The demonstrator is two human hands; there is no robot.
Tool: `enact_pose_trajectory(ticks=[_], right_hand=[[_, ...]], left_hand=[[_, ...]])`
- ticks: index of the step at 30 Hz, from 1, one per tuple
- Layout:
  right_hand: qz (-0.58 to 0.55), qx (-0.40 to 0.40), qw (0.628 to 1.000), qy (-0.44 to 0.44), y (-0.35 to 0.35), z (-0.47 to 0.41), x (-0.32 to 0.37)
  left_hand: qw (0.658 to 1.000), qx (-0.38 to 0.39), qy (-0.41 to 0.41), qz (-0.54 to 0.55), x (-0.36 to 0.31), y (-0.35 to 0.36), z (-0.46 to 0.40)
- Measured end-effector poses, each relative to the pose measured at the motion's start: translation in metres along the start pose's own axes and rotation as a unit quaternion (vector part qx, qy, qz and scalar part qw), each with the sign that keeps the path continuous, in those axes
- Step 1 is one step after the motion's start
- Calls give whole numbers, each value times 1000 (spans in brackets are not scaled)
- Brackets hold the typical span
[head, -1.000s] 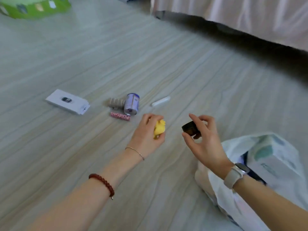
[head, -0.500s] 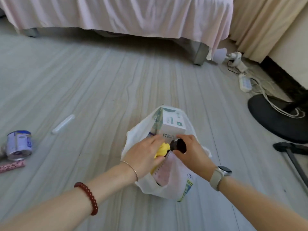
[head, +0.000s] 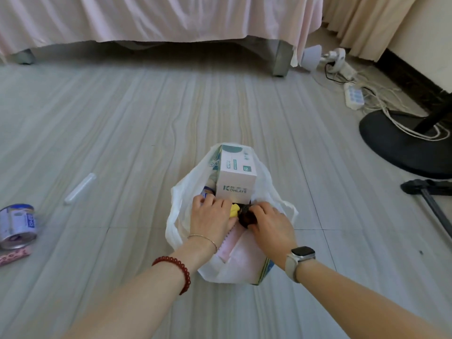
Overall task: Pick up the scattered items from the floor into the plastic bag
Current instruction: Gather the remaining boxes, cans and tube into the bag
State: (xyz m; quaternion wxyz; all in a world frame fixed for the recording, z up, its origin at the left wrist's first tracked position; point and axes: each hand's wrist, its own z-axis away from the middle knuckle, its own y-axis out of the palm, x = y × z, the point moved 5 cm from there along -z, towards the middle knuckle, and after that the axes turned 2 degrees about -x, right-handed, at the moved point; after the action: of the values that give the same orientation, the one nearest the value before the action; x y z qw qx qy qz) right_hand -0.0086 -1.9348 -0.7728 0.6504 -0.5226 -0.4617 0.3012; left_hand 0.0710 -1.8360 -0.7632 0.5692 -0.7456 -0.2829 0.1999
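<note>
The plastic bag (head: pixel 186 216) stands open on the floor (head: pixel 146 123), a pink box (head: pixel 236 177) upright inside. Over its mouth, the left hand (head: pixel 212 220) grips a yellow item (head: pixel 234 210); the right hand (head: pixel 272 226) grips a dark item (head: pixel 246 216). Still on the floor toward the left edge: a can (head: pixel 17 226), a clear tube (head: pixel 80 188) and a pink wrapper (head: pixel 14 256).

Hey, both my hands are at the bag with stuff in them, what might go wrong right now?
The plastic bag already looks full: the pink box sticks out of its mouth, so the yellow item in your left hand and the dark item in your right hand may slide back out. Pushing them in could tip the bag. The can lies on its side and might roll.
</note>
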Motion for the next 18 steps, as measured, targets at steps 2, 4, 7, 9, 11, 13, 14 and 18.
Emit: enact_pose_trajectory(ticks=[2, 4, 7, 9, 11, 13, 14, 18], right_hand=[[15, -13, 1000, 21, 3, 0, -5], [57, -39, 998, 10, 3, 2, -8], [151, -58, 986, -31, 3, 8, -9], [172, -66, 981, -60, 1, 12, -12], [169, -82, 977, -102, -7, 18, -15], [145, -98, 976, -132, -18, 23, -17], [129, -96, 978, -135, -22, 26, -18], [80, -122, 978, -151, -30, 27, -10]], left_hand=[[1000, 8, -11, 7, -1, 3, 0], [1000, 1, -23, 7, 0, 6, 5], [1000, -27, -4, 12, 4, 4, 20], [998, -52, 33, -5, 8, 4, 28], [998, -49, 43, -16, 10, 4, 28], [998, -39, 47, -27, 9, 3, 25], [998, -31, 50, -33, 8, 3, 22], [997, -17, 65, -27, 7, -9, 15]])
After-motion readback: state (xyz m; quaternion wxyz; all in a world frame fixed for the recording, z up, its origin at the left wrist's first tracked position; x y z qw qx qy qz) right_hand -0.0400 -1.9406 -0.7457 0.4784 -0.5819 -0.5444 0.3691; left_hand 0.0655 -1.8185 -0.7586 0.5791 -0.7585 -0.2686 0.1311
